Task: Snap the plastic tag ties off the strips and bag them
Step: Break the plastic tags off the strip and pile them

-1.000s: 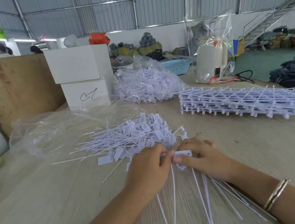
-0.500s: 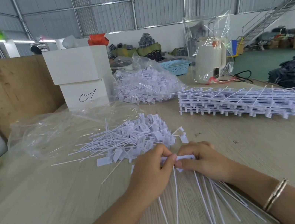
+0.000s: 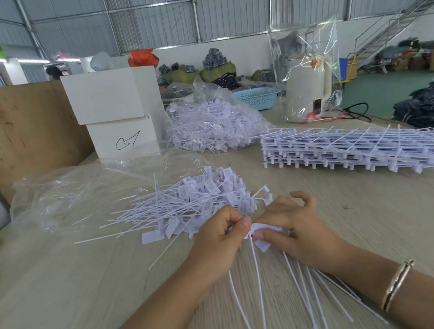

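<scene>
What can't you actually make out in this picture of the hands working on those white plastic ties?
Head view, the only one:
- The strip pinched between left hand and right hand: fingers cover it and motion blurs it.
- Print on the tags of the loose pile: too small.
- Long tie tails: the bottom edge cuts them off.
- Stacked strips: their far end runs past the right edge.
- Kettle: clear wrap glare hides details.

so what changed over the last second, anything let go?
Nothing let go. Both hands keep pinching the strip: left hand at one end, right hand at the tag end, and its outer fingers have lifted and spread. Both hands have edged slightly toward the person. The loose ties, stacked strips and bag haven't moved.
</scene>
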`<state>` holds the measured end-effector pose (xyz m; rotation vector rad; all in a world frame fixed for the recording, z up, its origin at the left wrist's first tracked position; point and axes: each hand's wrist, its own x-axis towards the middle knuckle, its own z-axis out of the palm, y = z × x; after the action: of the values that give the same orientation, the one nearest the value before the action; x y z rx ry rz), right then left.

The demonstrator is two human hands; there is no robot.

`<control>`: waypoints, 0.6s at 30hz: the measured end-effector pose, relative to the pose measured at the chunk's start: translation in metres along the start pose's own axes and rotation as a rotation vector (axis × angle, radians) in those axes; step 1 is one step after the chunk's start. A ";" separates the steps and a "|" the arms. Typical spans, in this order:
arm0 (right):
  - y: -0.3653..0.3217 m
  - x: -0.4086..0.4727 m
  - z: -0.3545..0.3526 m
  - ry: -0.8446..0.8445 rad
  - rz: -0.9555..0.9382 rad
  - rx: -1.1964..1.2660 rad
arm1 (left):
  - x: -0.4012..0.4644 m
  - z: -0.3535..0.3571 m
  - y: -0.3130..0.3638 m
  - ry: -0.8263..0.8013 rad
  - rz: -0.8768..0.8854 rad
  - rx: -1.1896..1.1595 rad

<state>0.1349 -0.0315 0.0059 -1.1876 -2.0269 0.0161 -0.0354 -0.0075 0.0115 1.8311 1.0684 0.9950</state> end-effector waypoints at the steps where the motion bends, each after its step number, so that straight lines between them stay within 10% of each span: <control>1: 0.000 0.000 0.000 0.004 -0.018 -0.036 | 0.000 0.000 0.000 -0.001 -0.003 -0.013; 8: -0.002 0.001 -0.001 0.004 -0.056 -0.063 | 0.000 -0.001 -0.001 -0.012 0.021 -0.109; 18: -0.004 0.003 -0.013 0.007 0.078 0.558 | -0.003 -0.006 0.005 -0.091 0.079 -0.190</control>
<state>0.1388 -0.0358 0.0182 -0.8998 -1.7966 0.5765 -0.0407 -0.0108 0.0173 1.7560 0.8237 1.0135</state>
